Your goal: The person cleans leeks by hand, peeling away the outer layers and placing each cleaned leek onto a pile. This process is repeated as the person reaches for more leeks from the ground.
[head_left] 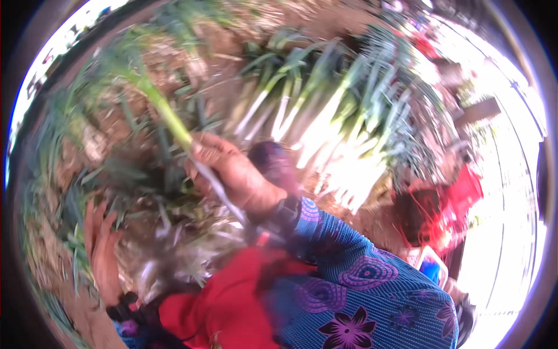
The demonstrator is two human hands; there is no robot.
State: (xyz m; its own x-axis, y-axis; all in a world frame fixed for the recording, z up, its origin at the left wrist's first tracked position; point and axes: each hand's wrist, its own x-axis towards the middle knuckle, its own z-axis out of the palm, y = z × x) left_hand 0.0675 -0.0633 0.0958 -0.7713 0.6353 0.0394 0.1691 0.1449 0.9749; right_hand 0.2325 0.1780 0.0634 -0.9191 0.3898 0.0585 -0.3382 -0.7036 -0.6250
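My right hand (232,171), its arm in a blue patterned sleeve, is closed round a single leek stalk (165,113). The stalk slants from green leaves at the upper left down to a white shaft below my fist. My left hand (100,253) is low on the left with its fingers stretched out, beside a blurred tangle of pale roots and leaves (174,250). It grips nothing that I can make out. A dark purple blurred shape (272,160) sits just behind my right hand.
A pile of leeks (325,122) with white shafts and green tops lies ahead on brown soil. A red net bag (436,212) is on the right. Red cloth (226,302) covers my lap. Loose green leaves (70,203) lie scattered at the left.
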